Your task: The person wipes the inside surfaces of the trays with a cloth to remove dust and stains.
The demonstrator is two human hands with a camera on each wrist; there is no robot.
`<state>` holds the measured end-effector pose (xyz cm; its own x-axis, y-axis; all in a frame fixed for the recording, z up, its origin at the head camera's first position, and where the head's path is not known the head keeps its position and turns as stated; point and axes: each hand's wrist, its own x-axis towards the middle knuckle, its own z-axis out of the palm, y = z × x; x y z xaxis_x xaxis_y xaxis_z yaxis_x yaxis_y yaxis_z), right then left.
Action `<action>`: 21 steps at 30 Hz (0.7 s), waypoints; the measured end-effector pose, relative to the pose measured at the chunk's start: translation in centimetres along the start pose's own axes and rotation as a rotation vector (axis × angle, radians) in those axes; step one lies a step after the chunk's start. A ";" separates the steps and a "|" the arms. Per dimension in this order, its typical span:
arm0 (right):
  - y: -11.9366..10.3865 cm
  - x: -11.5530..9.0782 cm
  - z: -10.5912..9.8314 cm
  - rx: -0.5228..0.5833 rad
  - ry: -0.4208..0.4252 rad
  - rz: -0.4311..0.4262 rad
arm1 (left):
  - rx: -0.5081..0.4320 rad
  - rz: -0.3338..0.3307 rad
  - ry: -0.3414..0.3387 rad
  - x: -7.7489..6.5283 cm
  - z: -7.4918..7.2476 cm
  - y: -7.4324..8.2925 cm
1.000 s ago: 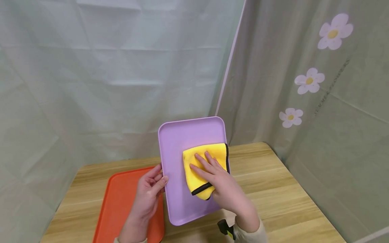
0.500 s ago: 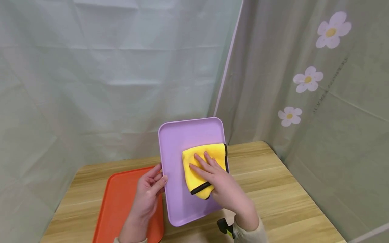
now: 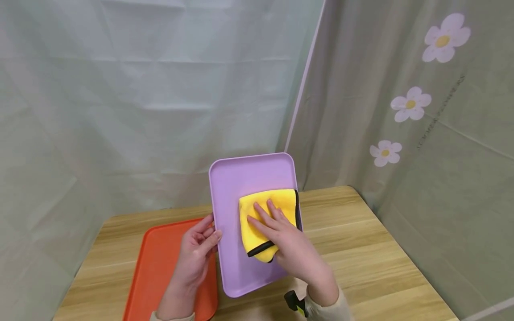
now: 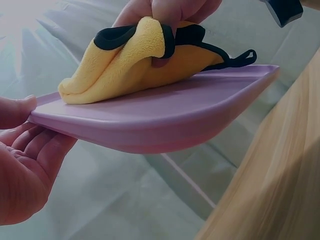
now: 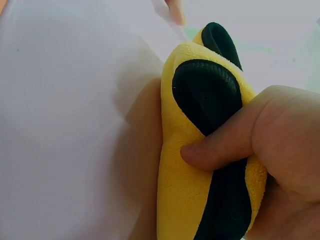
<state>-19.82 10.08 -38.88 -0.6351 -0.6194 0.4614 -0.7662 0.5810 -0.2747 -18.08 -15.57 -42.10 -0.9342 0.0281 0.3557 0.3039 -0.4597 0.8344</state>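
Note:
A purple tray [image 3: 237, 178] is held tilted above the table, its inner face toward the head camera. My left hand [image 3: 196, 252] grips its left edge, thumb on the rim and fingers underneath, as the left wrist view shows. On the tray lies a folded yellow cloth [image 3: 257, 209] with black edging. My right hand [image 3: 291, 243] presses it flat with spread fingers. In the right wrist view, the thumb [image 5: 215, 150] clasps the cloth's folded, black-trimmed side. A black loop [image 4: 242, 59] sticks out from the cloth in the left wrist view.
An orange-red tray [image 3: 156, 263] lies on the wooden table [image 3: 361, 249], partly behind my left hand and forearm. Pale curtains [image 3: 160, 89] stand behind the table and on both sides, with printed flowers on the right one. A black strap piece [image 3: 295, 301] sits by my right wrist.
The right hand and yellow cloth have shifted slightly left across the purple tray. The left hand keeps its grip, and the tray has barely moved.

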 end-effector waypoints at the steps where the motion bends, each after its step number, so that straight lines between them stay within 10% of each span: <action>1: -0.1 0.0 0.0 -0.001 -0.001 -0.005 | 0.002 -0.001 0.001 0.0 0.0 0.0; 21: -3.4 1.2 2.0 -0.096 -0.078 -0.093 | 0.089 -0.030 0.014 0.2 0.5 0.3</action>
<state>-18.15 6.32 -39.12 -0.5706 -0.7098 0.4131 -0.8114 0.5650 -0.1499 -18.10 -15.30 -41.54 -0.9456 0.0276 0.3242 0.2903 -0.3781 0.8791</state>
